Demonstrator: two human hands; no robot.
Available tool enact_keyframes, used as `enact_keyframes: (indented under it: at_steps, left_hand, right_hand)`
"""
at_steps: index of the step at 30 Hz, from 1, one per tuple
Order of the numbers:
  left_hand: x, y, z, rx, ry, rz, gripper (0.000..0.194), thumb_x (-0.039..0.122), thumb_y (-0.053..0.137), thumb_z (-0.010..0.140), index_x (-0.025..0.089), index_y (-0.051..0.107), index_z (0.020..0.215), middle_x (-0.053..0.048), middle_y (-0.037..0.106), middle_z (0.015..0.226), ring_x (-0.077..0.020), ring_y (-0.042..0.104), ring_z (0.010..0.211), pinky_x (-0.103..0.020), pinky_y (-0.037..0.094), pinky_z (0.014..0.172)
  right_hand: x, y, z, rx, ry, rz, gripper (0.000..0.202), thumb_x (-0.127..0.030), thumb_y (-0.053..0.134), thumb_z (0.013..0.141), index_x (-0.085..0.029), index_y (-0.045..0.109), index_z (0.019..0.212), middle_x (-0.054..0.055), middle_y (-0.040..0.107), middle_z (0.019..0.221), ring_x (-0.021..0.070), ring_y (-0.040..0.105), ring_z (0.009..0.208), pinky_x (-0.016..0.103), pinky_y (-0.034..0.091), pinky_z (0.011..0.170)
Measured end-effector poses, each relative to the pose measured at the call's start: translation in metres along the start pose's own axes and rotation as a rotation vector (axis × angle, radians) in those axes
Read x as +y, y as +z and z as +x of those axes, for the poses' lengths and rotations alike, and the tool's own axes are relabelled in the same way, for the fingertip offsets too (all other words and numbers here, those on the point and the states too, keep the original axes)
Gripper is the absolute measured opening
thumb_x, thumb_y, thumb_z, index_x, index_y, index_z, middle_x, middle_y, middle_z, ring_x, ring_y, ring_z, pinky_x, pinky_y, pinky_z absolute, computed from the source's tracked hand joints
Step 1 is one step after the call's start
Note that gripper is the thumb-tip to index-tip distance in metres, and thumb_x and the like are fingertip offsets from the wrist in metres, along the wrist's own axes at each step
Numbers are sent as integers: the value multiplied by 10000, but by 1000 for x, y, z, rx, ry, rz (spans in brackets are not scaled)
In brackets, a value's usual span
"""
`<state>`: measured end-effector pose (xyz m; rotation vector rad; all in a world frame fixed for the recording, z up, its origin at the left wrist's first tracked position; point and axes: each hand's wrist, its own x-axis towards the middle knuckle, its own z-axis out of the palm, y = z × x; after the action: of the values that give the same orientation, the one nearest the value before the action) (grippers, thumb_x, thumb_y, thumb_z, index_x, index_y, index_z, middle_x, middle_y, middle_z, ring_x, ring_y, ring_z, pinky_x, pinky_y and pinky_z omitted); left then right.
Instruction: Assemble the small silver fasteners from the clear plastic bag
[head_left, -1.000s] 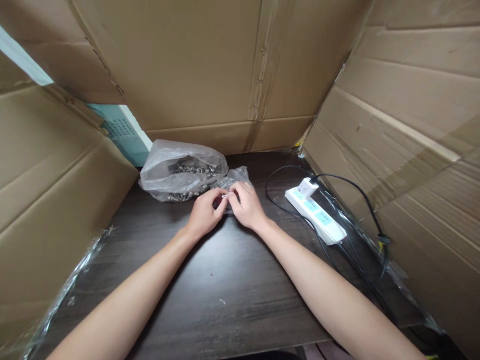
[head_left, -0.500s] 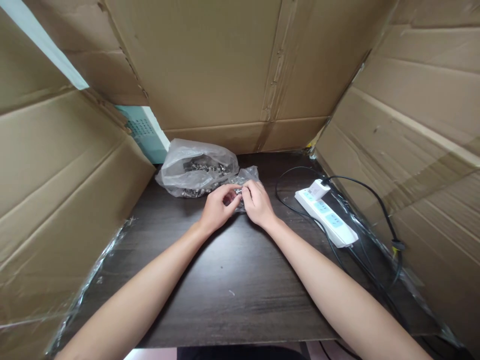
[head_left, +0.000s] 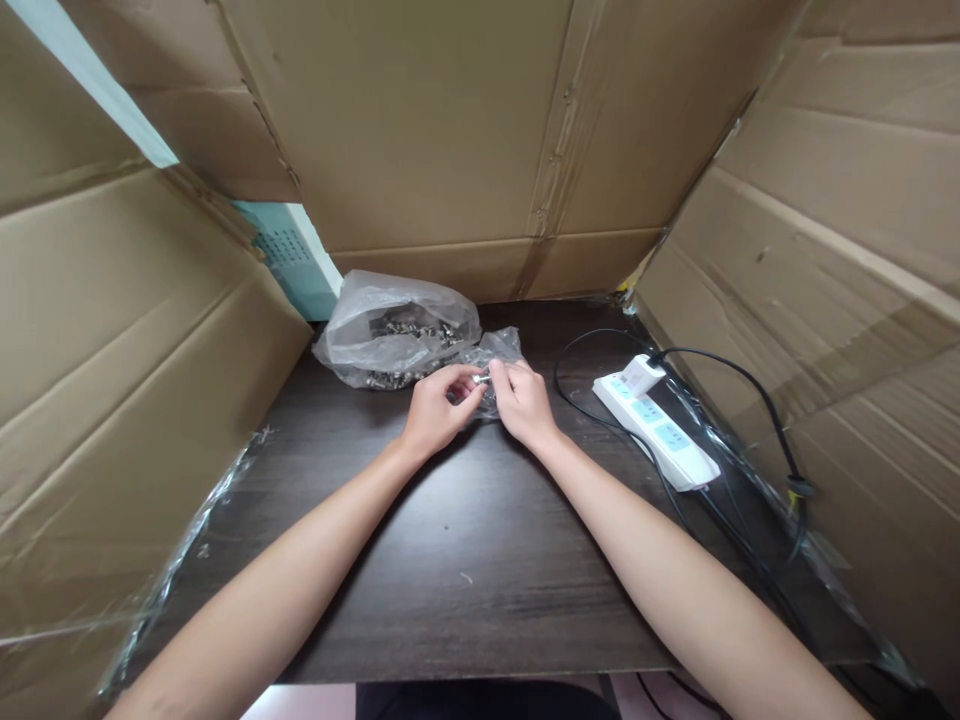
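looking from the biggest thing down, what surrounds the worker?

cardboard panels (head_left: 420, 130), creased and taped, standing at the back and along both sides of a dark wood-grained table (head_left: 450, 610).

and on the table?

a clear plastic bag (head_left: 360, 350) at the back, left of centre, its mouth gaping, with many metal pieces (head_left: 427, 330) heaped inside. over to the right lies a white power strip (head_left: 656, 430), set at a slant.

anything beside the bag?

a smaller crumpled plastic bag (head_left: 500, 346), just to its right and partly hidden by the hands.

how are those hands, then?

close together, nearly meeting. the left hand (head_left: 442, 405) is curled, thumb and forefinger narrowed to a pinch on a small metal piece (head_left: 480, 379). the right hand (head_left: 523, 400) is folded in, its thumb at the other end of that piece; its far fingers are hidden.

so where exactly is the piece?

between the two sets of fingertips, in front of the crumpled bag, too small to make out its shape.
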<state>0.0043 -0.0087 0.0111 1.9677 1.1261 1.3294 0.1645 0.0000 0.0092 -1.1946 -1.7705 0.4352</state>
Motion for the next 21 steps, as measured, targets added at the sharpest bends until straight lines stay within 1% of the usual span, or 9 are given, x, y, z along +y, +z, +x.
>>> enact_keyframes:
  at_steps: [2, 5, 7, 9, 12, 14, 16, 18, 21]
  left_hand:
    - [0, 0, 0, -4, 9, 11, 178, 242, 674, 902, 163, 742, 1047, -33, 734, 834, -150, 667, 720, -260, 555, 711]
    - [-1, 1, 0, 5, 7, 18, 184, 245, 676, 906, 162, 744, 1055, -36, 739, 840, -152, 669, 720, -263, 556, 713]
    - [-3, 2, 1, 9, -4, 17, 188, 245, 680, 903, 159, 745, 1057, -36, 741, 839, -152, 669, 718, -262, 557, 710]
    - [-5, 2, 1, 16, -15, 19, 186, 245, 686, 897, 155, 746, 1049, -35, 742, 831, -152, 669, 711, -258, 555, 700]
    - [-7, 2, 1, 20, -11, 38, 184, 242, 687, 898, 154, 744, 1048, -35, 742, 828, -150, 668, 705, -255, 553, 694]
    - [-8, 2, 1, 18, 0, 48, 185, 238, 684, 903, 155, 741, 1058, -33, 741, 828, -149, 667, 704, -256, 554, 700]
    - [-8, 2, 1, 20, 4, 50, 186, 236, 682, 909, 153, 739, 1065, -32, 738, 824, -147, 667, 702, -256, 556, 703]
    - [-8, 2, 1, 21, 1, 50, 185, 237, 683, 913, 151, 737, 1068, -32, 737, 822, -147, 668, 702, -256, 559, 702]
    - [-8, 1, 1, 19, -1, 55, 181, 233, 689, 912, 152, 735, 1067, -33, 739, 830, -148, 672, 708, -259, 563, 709]
  right_hand:
    - [0, -1, 0, 38, 19, 26, 468, -416, 340, 1050, -246, 402, 618, 20, 540, 634, 193, 536, 689, 341, 417, 779]
    - [-1, -3, 0, 84, 24, 81, 355, -361, 362, 1026, -237, 498, 722, 41, 606, 779, 202, 583, 793, 329, 434, 788]
    - [-1, -4, 0, 72, 14, 137, 279, -324, 383, 1004, -229, 556, 806, 49, 639, 869, 202, 606, 860, 323, 450, 817]
    - [0, -5, 1, 45, -12, 173, 260, -314, 396, 995, -225, 586, 841, 47, 653, 898, 201, 613, 888, 324, 455, 839]
    - [1, -5, 0, 45, -17, 154, 374, -356, 374, 1020, -227, 575, 732, 37, 632, 798, 197, 598, 819, 327, 445, 815]
    - [1, -4, 0, 72, 16, 125, 499, -395, 346, 1043, -230, 527, 608, 31, 582, 694, 188, 575, 742, 330, 438, 796]
    - [2, -3, -1, 98, 39, 108, 544, -411, 355, 1046, -231, 489, 550, 27, 544, 659, 179, 558, 698, 331, 436, 780]
    - [1, -3, 0, 118, 35, 107, 476, -392, 394, 1031, -228, 524, 603, 28, 560, 712, 181, 568, 724, 327, 442, 771]
    - [1, -4, 0, 113, 3, 152, 302, -341, 435, 1003, -222, 626, 802, 49, 639, 891, 197, 612, 875, 326, 465, 824]
